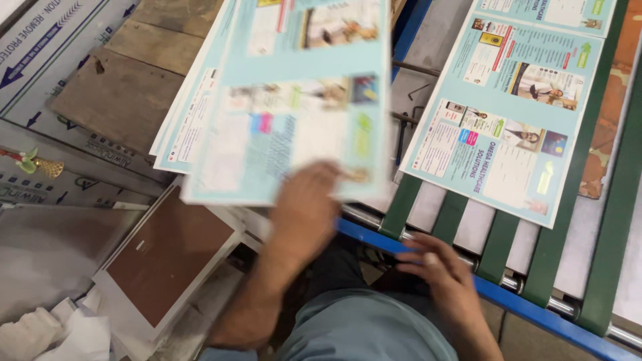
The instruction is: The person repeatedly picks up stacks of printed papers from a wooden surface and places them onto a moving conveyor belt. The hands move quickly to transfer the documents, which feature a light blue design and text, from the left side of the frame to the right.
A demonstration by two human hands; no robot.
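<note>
My left hand [309,212] grips the near edge of a large light-blue printed sheet [294,100], which is blurred and lifted over a stack of like sheets [179,137] on the left. My right hand [438,267] hovers, fingers apart and holding nothing, by the blue front rail [535,311] of a machine table. Another light-blue printed sheet [515,113] lies flat on the green conveyor belts [498,244] to the right.
A brown board on a white stack [167,257] sits at lower left, with crumpled white paper [60,334] beside it. A wooden board [127,87] and printed metal plates [47,40] lie at upper left. A metal roller [562,306] runs along the blue rail.
</note>
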